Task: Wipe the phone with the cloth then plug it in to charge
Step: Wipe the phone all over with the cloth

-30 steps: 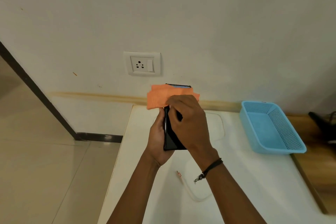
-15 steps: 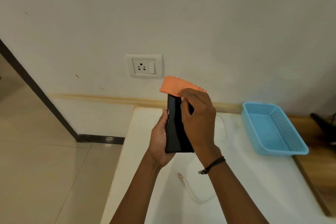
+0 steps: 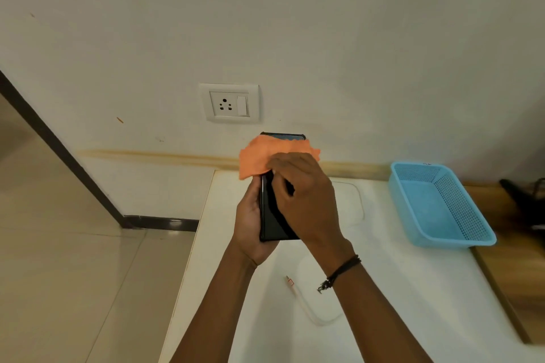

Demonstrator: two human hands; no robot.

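Observation:
My left hand (image 3: 250, 222) grips a black phone (image 3: 272, 219) from its left side and holds it upright above the white table (image 3: 398, 289). My right hand (image 3: 306, 200) presses an orange cloth (image 3: 265, 156) flat against the upper part of the phone's screen. The cloth hangs over the phone's left edge, and the phone's top edge shows just above it. A white charging cable (image 3: 306, 308) lies on the table below my hands, its plug tip pointing toward the phone. A white wall socket (image 3: 229, 103) sits above the phone.
A blue plastic basket (image 3: 442, 203) stands on the table at the right. Right of it, a wooden surface (image 3: 513, 268) carries a dark object (image 3: 525, 200). The table's left edge drops to a tiled floor (image 3: 73, 274).
Half a second ago the cloth sat bunched at the phone's top right corner; now it lies spread across the top of the screen and over the left edge. My right hand shifted left.

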